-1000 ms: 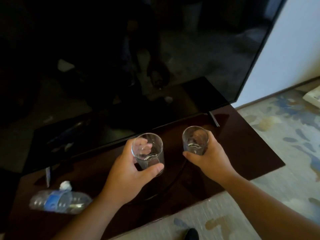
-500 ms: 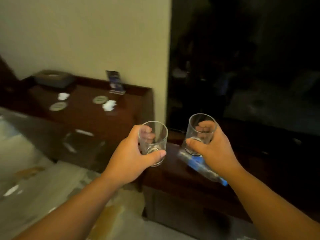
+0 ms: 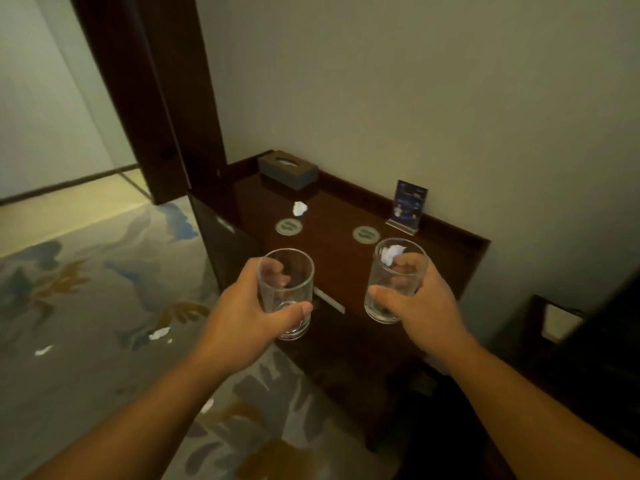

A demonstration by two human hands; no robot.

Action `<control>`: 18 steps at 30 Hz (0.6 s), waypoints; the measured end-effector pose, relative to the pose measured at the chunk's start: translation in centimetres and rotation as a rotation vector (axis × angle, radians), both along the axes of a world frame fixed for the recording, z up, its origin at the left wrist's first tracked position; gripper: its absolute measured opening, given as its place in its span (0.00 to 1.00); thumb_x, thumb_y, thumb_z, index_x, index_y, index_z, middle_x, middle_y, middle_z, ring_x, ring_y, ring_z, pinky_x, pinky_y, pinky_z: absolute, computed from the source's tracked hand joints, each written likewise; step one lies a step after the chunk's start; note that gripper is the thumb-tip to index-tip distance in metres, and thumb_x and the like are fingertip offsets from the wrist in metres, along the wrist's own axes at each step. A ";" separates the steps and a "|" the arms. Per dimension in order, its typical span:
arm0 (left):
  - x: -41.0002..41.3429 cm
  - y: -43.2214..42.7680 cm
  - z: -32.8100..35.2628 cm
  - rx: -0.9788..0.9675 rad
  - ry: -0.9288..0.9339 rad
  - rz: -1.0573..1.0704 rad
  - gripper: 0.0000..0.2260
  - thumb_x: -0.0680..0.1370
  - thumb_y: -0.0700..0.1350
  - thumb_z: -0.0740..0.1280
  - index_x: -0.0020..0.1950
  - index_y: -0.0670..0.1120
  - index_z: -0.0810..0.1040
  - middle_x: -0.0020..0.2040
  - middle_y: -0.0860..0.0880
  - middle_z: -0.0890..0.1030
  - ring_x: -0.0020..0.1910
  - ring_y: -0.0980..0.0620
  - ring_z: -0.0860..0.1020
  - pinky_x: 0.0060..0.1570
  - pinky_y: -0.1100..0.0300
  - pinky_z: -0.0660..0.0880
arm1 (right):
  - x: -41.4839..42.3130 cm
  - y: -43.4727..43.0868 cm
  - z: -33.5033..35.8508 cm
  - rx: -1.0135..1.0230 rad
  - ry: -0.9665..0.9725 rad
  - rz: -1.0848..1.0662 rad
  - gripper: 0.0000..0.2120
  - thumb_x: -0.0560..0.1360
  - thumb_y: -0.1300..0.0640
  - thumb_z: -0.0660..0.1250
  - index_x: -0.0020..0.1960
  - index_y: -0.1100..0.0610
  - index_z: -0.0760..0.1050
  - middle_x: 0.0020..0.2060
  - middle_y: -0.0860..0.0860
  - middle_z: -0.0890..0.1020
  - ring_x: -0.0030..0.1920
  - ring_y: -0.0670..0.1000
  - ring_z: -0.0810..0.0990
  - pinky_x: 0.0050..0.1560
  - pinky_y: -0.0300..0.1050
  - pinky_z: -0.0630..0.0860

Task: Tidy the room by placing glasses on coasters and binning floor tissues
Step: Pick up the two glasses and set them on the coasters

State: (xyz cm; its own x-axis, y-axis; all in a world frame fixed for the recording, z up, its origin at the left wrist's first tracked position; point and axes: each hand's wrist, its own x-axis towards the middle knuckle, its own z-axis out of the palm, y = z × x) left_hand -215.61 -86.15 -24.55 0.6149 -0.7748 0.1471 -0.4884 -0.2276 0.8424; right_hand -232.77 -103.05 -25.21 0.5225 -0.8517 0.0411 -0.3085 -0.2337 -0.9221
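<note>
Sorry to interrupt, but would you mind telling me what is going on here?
A person holds a clear drinking glass in each hand, left hand and right hand, above a dark wooden sideboard. Two round grey coasters on it are bare. White crumpled tissues lie on the patterned carpet.

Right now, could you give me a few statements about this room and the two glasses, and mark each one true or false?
1. Each hand holds a glass: left hand the left glass, right hand the right glass. True.
2. Both coasters, the left coaster and the right coaster, are bare. True.
3. A glass already stands on the cabinet. False: both are held above it.
4. The carpet has no tissues. False: a white floor tissue lies there.
5. A crumpled tissue lies on the cabinet near the tissue box. True.
</note>
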 end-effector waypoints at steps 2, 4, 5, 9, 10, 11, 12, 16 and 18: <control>3.3 -1.6 -0.1 0.021 -0.005 0.010 0.24 0.66 0.55 0.75 0.58 0.57 0.69 0.52 0.61 0.78 0.50 0.61 0.78 0.46 0.64 0.73 | 3.8 -2.2 -0.5 0.041 -0.015 0.013 0.30 0.65 0.52 0.77 0.63 0.46 0.67 0.55 0.44 0.76 0.54 0.44 0.77 0.54 0.46 0.76; 6.6 -3.3 0.0 0.034 -0.013 0.015 0.24 0.66 0.56 0.76 0.58 0.58 0.69 0.51 0.61 0.78 0.51 0.62 0.77 0.48 0.62 0.74 | 7.2 -4.0 -0.7 0.066 -0.018 0.019 0.30 0.66 0.53 0.76 0.64 0.47 0.67 0.56 0.45 0.76 0.55 0.45 0.76 0.57 0.48 0.75; 8.2 -4.3 -0.1 0.038 -0.023 0.013 0.25 0.66 0.56 0.76 0.58 0.58 0.69 0.52 0.61 0.78 0.51 0.62 0.77 0.49 0.60 0.75 | 8.8 -5.0 -0.8 0.064 -0.014 0.020 0.30 0.67 0.52 0.76 0.65 0.47 0.67 0.56 0.45 0.76 0.56 0.45 0.76 0.57 0.47 0.75; 14.0 -8.4 -0.6 0.034 0.007 -0.002 0.24 0.67 0.55 0.75 0.59 0.58 0.69 0.53 0.61 0.77 0.52 0.60 0.77 0.51 0.57 0.76 | 13.7 -8.5 -1.8 0.084 0.001 0.010 0.30 0.67 0.53 0.76 0.64 0.49 0.68 0.56 0.46 0.76 0.57 0.47 0.76 0.59 0.50 0.75; 15.7 -9.7 -1.2 0.042 0.028 -0.024 0.24 0.67 0.55 0.75 0.59 0.58 0.69 0.53 0.61 0.77 0.52 0.60 0.77 0.52 0.57 0.76 | 15.0 -9.7 -2.4 0.087 0.008 -0.002 0.30 0.66 0.53 0.76 0.64 0.49 0.68 0.55 0.45 0.76 0.56 0.46 0.77 0.57 0.48 0.76; 16.9 -10.8 -1.7 0.061 0.043 -0.050 0.24 0.67 0.56 0.75 0.59 0.59 0.68 0.53 0.61 0.77 0.52 0.59 0.77 0.52 0.56 0.77 | 15.8 -10.5 -3.0 0.088 0.018 -0.009 0.30 0.66 0.52 0.77 0.64 0.48 0.68 0.55 0.44 0.76 0.55 0.45 0.77 0.54 0.44 0.77; 17.7 -11.7 -2.1 0.079 0.058 -0.074 0.25 0.67 0.56 0.75 0.59 0.59 0.68 0.54 0.61 0.77 0.53 0.59 0.77 0.53 0.55 0.77 | 16.3 -10.9 -3.2 0.090 0.032 -0.006 0.31 0.66 0.52 0.77 0.64 0.47 0.67 0.55 0.44 0.76 0.54 0.44 0.77 0.51 0.41 0.76; 23.0 -17.1 -4.7 0.116 0.091 -0.228 0.25 0.66 0.57 0.75 0.58 0.61 0.68 0.55 0.60 0.78 0.52 0.58 0.79 0.52 0.53 0.78 | 19.2 -13.5 -5.6 0.096 0.085 -0.087 0.34 0.65 0.49 0.77 0.67 0.48 0.66 0.57 0.44 0.77 0.56 0.44 0.77 0.54 0.42 0.77; 25.3 -19.7 -5.6 0.152 0.110 -0.326 0.25 0.65 0.57 0.76 0.58 0.62 0.68 0.54 0.60 0.78 0.53 0.59 0.79 0.52 0.56 0.78 | 20.3 -14.1 -6.7 0.143 0.092 -0.147 0.34 0.65 0.50 0.77 0.66 0.47 0.66 0.56 0.42 0.77 0.56 0.43 0.78 0.51 0.39 0.77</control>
State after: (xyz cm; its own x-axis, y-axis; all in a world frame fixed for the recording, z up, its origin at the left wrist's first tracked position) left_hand -190.28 -105.80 -30.17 0.3378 -0.9404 -0.0381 -0.4642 -0.2017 0.8625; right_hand -212.51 -117.19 -31.95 0.3884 -0.9126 -0.1278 -0.4135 -0.0487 -0.9092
